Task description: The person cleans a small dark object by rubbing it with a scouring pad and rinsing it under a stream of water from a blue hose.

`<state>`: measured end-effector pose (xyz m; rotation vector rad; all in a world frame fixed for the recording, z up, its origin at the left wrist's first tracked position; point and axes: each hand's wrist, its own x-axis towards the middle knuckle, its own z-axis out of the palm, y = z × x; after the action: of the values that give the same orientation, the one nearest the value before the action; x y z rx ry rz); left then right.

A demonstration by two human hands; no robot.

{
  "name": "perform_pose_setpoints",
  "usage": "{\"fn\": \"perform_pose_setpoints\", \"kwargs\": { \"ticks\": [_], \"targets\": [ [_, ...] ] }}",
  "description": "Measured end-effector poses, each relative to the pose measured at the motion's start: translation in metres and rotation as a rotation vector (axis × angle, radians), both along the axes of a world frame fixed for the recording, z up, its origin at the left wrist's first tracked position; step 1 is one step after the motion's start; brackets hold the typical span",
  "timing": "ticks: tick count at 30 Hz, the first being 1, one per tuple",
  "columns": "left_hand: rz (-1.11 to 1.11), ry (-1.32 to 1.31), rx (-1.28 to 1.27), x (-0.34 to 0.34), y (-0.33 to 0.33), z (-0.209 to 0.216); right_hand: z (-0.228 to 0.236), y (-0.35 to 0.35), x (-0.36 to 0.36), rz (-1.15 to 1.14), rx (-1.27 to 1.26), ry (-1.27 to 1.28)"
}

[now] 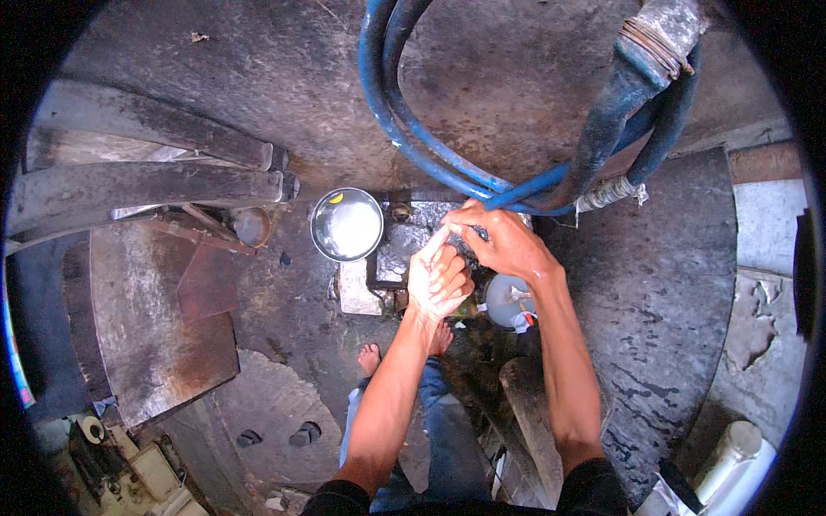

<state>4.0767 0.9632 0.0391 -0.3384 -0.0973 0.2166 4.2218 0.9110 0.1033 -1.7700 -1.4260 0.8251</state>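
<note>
My left hand (pixel 440 279) is raised in front of me with its fingers curled in toward the palm and its thumb stretched upward. Nothing shows inside the curled fingers. At the tip of that thumb, my right hand (pixel 508 243) meets it with its thumb and fingers pinched together. Whether anything small lies in the pinch is hidden. To the left of both hands sits a round shiny metal bowl (pixel 347 225) with a yellow sticker inside its rim. A whitish translucent container (pixel 508 301) stands below the right wrist.
Thick blue hoses (pixel 482 176) loop down just beyond my hands, one bound with wire at its end (pixel 658 47). A pale block (pixel 360 291) lies below the bowl. Long dark beams (pixel 155 193) jut in from the left, above a rusty metal sheet (pixel 155 318). My bare feet (pixel 368 359) are on the floor.
</note>
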Motion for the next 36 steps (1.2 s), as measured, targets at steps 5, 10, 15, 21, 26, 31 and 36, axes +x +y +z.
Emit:
{"fn": "perform_pose_setpoints", "kwargs": {
  "ticks": [5, 10, 15, 21, 26, 31, 36],
  "targets": [
    [-0.001, -0.009, -0.03, -0.002, -0.003, 0.004, 0.006, 0.001, 0.003, 0.065, 0.02, -0.07],
    [-0.031, 0.062, 0.009, -0.005, -0.002, 0.004, 0.006, 0.004, 0.0, 0.103, -0.092, -0.167],
    [-0.066, 0.193, 0.092, -0.005, -0.002, 0.005, -0.001, 0.002, -0.004, 0.053, 0.044, -0.224],
    [-0.094, 0.174, 0.124, -0.007, -0.002, 0.005, -0.018, 0.0, -0.005, -0.018, 0.14, -0.186],
    [-0.017, 0.06, 0.123, -0.008, -0.003, 0.003, -0.018, -0.008, -0.002, -0.259, -0.144, -0.021],
    [-0.066, 0.063, 0.063, -0.01, -0.001, 0.005, -0.016, -0.009, -0.007, -0.142, 0.157, 0.026],
    [-0.085, 0.158, 0.157, -0.015, 0.002, 0.002, -0.009, -0.002, -0.006, -0.037, 0.101, 0.097]
  ]
}}
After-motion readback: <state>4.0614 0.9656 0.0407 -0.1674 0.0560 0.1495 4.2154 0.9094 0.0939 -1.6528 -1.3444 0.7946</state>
